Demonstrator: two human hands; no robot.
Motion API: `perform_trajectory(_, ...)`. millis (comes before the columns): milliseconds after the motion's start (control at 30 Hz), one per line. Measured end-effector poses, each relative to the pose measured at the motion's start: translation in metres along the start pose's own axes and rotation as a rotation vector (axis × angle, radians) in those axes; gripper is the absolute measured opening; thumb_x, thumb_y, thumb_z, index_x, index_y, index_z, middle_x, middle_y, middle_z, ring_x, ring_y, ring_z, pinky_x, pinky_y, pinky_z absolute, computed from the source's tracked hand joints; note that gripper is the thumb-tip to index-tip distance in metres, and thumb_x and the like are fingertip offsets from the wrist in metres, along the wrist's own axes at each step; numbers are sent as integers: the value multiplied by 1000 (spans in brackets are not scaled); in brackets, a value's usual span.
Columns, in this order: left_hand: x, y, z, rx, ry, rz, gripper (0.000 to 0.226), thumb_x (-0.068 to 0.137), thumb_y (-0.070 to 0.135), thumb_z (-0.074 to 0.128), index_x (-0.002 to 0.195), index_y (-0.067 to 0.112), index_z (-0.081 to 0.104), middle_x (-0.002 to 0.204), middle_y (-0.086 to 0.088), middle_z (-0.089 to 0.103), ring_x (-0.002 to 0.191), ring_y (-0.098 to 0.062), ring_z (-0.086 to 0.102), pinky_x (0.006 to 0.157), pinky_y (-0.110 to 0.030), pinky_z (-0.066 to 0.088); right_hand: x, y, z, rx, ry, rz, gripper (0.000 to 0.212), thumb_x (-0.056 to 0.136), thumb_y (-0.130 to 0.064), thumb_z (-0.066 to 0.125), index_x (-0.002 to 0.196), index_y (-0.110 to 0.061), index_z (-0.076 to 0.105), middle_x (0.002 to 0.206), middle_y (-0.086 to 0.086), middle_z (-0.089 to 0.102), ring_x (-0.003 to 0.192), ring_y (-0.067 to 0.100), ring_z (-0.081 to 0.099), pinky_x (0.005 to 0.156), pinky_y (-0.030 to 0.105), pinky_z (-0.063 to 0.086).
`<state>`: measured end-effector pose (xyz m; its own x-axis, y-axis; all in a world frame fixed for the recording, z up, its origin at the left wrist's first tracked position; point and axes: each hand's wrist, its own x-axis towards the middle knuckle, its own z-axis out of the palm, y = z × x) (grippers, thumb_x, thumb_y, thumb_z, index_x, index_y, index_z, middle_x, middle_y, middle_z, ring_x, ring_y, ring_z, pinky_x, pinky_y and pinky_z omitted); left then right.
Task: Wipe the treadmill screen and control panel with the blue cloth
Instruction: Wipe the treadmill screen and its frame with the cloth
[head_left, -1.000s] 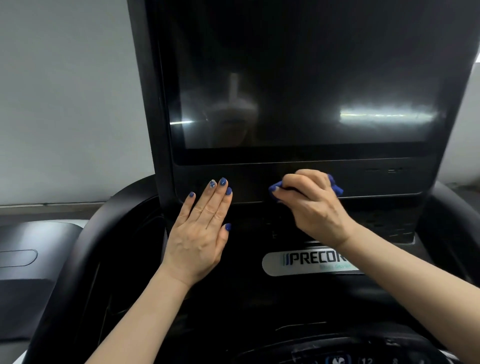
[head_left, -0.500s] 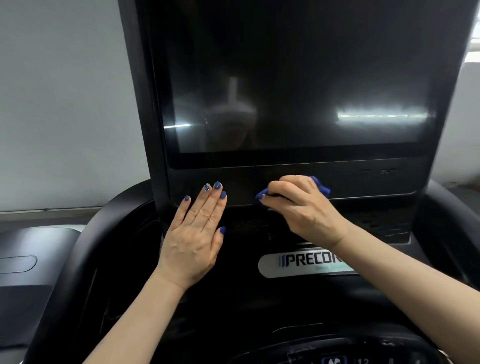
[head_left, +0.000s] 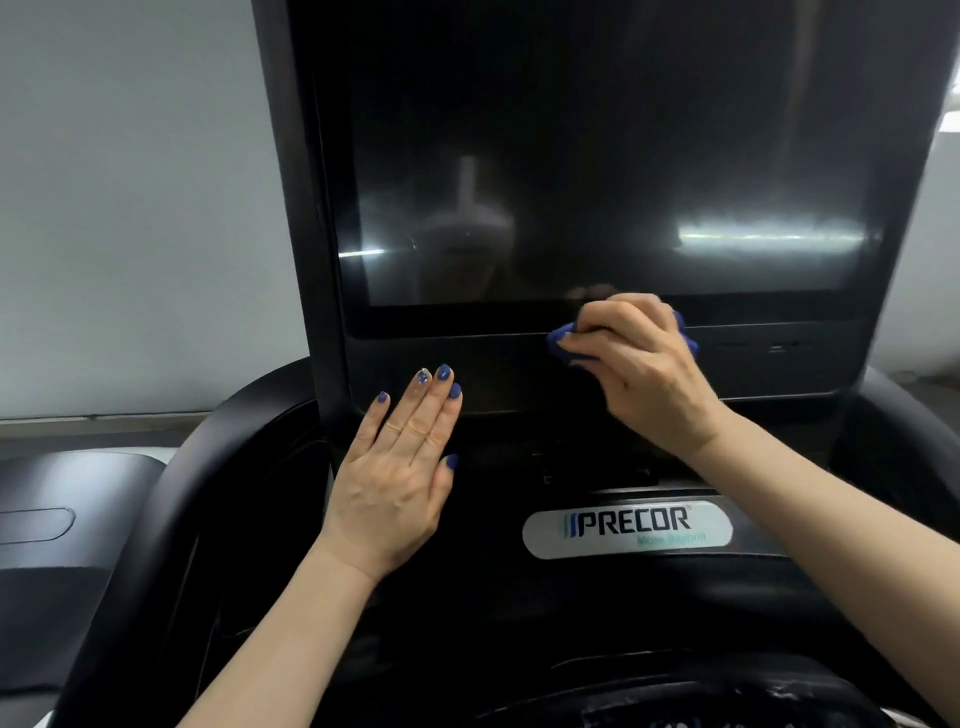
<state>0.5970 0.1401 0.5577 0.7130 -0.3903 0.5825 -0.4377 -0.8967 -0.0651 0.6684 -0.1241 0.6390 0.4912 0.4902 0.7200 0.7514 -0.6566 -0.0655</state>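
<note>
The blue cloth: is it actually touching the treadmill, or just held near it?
Touching. In the head view the right hand presses the bunched blue cloth against the bezel below the screen, with no gap visible.

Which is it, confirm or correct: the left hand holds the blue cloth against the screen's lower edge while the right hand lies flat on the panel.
Hands are swapped. In the head view the right hand holds the blue cloth against the screen's lower edge, while the left hand lies flat on the panel.
</note>
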Motion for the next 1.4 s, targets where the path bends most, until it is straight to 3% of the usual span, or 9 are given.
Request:
perform_trajectory(233, -1, 1, 2, 22, -2, -2, 58, 102, 25, 41, 155, 4, 32, 164, -11, 25, 153, -23, 21, 126, -44, 14, -5, 6, -5, -19, -9, 7, 8, 89, -5, 70, 96, -2, 74, 104, 13, 66, 100, 27, 53, 85, 42, 47)
perform_trajectory(433, 1, 10, -3, -14, -30, -34, 62, 101, 29, 41, 156, 5, 26, 165, -13, 22, 155, -23, 16, 126, -46, 10, -18, 6, -4, -60, 116, 118, 17, 95, -10, 61, 91, 0, 74, 101, 15, 66, 99, 28, 51, 84, 41, 46)
perform_trajectory(667, 23, 37, 7, -79, -73, 53, 61, 102, 28, 41, 157, 7, 27, 166, -9, 22, 155, -21, 16, 127, -44, 9, -55, 22, -21, -34, -79, -69, 12, 94, -7, 65, 100, -3, 75, 114, 5, 55, 101, 28, 52, 88, 40, 48)
perform_trajectory(833, 22, 36, 11, -60, -52, 54, 61, 102, 29, 42, 157, 9, 27, 166, -8, 22, 155, -19, 14, 127, -43, 10, -56, 14, -17, -65, -35, -28, 24, 102, -10, 52, 96, -3, 75, 113, 3, 53, 103, 26, 51, 86, 41, 46)
perform_trajectory(1000, 21, 35, 13, -34, -44, 66, 59, 102, 28, 42, 156, 7, 29, 166, -9, 22, 155, -21, 16, 127, -44, 8, -64, 28, -29, -62, -112, -82, 13, 94, -6, 64, 98, -3, 75, 116, 2, 53, 104, 25, 50, 88, 40, 47)
perform_trajectory(1200, 21, 38, 14, -28, -41, 53, 61, 102, 30, 41, 157, 7, 27, 166, -9, 21, 155, -21, 15, 127, -45, 7, -71, 24, -23, -88, 19, 35, 10, 92, -4, 65, 92, -3, 75, 112, 3, 55, 102, 26, 53, 86, 42, 48)
perform_trajectory(1400, 32, 49, 11, -38, -53, 102, 62, 102, 30, 40, 157, 7, 24, 166, -9, 19, 155, -21, 13, 127, -47, 7, -76, 34, -33, -72, -42, -7, 10, 93, -5, 66, 96, -4, 75, 112, 4, 59, 103, 25, 52, 87, 40, 48)
